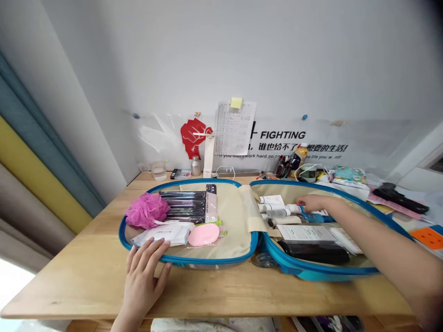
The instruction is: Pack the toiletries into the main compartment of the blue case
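An open suitcase with blue edging (221, 262) lies on the desk, both halves facing up. My left hand (147, 272) rests with fingers apart on the front rim of the left half, fingertips touching a white and pale-blue packet (173, 233). Beside that packet are a pink oval item (204, 234), a pink bath puff (147, 210) and a pack of toothbrushes (187, 205). Into the right half reaches my right hand (313, 203), fingers closed among small white tubes (272, 200) and a blue item (316, 217); what they grip is unclear.
The right half also holds a black case (314, 252) and a white printed card (304, 233). Behind the suitcase stand a glass of water (159, 170), a white lamp (208, 157) and a bottle (299, 157). A black object (401, 198) lies on papers at right.
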The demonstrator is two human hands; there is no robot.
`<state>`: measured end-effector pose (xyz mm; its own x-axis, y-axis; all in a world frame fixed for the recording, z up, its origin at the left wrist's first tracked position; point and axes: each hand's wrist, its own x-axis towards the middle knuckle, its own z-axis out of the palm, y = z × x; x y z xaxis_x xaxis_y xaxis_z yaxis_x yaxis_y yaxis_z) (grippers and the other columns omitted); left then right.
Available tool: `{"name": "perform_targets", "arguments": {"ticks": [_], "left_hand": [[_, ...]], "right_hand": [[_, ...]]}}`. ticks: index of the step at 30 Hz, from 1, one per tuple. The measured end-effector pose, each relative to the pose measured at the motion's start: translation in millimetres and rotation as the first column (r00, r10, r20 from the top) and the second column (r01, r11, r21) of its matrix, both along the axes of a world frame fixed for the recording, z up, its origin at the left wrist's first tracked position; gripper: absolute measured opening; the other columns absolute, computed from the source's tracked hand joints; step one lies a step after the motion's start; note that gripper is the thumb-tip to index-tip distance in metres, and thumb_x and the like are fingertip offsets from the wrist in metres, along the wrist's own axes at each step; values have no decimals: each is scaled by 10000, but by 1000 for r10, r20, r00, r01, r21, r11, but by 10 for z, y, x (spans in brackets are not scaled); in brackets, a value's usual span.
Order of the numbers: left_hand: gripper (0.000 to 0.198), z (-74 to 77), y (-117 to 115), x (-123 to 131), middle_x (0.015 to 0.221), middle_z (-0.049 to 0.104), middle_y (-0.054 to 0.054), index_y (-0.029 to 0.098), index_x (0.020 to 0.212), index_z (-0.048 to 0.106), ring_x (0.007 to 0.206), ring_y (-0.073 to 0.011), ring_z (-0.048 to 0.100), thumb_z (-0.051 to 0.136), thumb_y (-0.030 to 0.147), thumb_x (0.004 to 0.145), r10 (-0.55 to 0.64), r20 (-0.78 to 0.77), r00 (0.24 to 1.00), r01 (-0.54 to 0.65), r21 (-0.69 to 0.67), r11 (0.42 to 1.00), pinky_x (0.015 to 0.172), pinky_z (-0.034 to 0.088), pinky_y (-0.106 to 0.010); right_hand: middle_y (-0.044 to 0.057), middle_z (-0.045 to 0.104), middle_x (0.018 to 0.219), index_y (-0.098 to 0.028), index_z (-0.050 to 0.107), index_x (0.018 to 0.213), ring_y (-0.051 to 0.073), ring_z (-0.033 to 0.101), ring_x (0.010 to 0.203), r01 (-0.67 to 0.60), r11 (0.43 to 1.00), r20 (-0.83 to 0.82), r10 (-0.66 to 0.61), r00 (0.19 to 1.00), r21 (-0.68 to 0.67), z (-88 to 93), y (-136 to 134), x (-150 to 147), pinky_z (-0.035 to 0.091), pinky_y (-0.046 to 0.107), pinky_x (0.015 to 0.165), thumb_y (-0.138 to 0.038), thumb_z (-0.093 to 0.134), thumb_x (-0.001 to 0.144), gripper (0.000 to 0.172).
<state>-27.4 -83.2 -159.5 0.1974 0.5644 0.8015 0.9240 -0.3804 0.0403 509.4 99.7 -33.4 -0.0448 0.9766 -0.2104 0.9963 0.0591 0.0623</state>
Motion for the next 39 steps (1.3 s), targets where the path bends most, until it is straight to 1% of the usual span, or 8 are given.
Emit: {"name": "perform_targets", "arguments": {"ticks": [3,8,14,21,24,27,33,39], "left_hand": [[400,10,-6,2,1163,690,-89,225,1286,553,1206,-261,548,536,250,887,4,-9,1000,-4,3,1000,1157,223,-421],[414,39,-11,26,1146,699,-72,241,1302,548,1188,-249,561,533,254,889,2,-8,1000,-2,10,1000,1151,233,-406],[374,37,-9,38,1160,690,-90,212,1262,560,1179,-254,552,526,243,891,8,-25,1000,-7,11,1000,1158,214,-410],[388,13,-4,36,1174,686,-89,216,1270,564,1212,-255,541,542,246,884,-5,-13,1000,5,-5,1000,1169,193,-412],[387,10,2,37,1178,684,-89,216,1269,565,1212,-255,540,545,247,884,-7,-5,1000,7,-7,1000,1169,193,-415],[365,13,2,43,1176,684,-93,208,1248,575,1209,-256,537,542,243,887,-8,-1,1000,8,-4,1000,1169,192,-416],[372,20,-3,60,1176,688,-82,221,1255,585,1210,-248,545,547,251,886,-6,12,1000,6,-11,1000,1167,203,-409],[386,8,-1,63,1197,684,-72,232,1276,578,1222,-245,544,545,266,892,4,18,1000,-3,-23,1000,1167,211,-411]], "right_hand": [[75,614,1191,-172,587,1192,179,616,1016,107,969,137,-77,988,-225,-6,139,-30,542,392,867,-394,576,914,355],[79,604,1219,-182,585,1200,189,606,1058,159,946,235,-92,968,-284,9,135,-77,530,403,895,-389,586,908,357],[73,614,1196,-186,602,1161,176,607,1042,189,963,264,-135,955,-190,155,-61,-86,528,395,897,-393,572,917,322],[198,677,1040,-100,498,1286,223,661,811,216,969,161,-233,959,121,817,-232,-269,464,343,688,-313,462,938,410],[216,649,1173,-130,381,1397,218,666,831,103,978,52,-114,992,182,1016,-263,-704,455,308,662,-374,315,979,489],[104,673,1177,-247,409,1390,177,672,843,-106,987,-31,111,993,124,1008,-283,-1379,463,249,656,-463,335,967,480],[26,668,1241,-310,560,1273,218,645,1069,-557,830,-63,556,829,-6,553,-292,-2880,476,260,751,-470,515,888,420],[98,685,1178,-240,536,1309,249,654,1052,-663,748,-24,662,749,-39,127,-198,-3670,520,348,798,-463,560,877,487]]}}
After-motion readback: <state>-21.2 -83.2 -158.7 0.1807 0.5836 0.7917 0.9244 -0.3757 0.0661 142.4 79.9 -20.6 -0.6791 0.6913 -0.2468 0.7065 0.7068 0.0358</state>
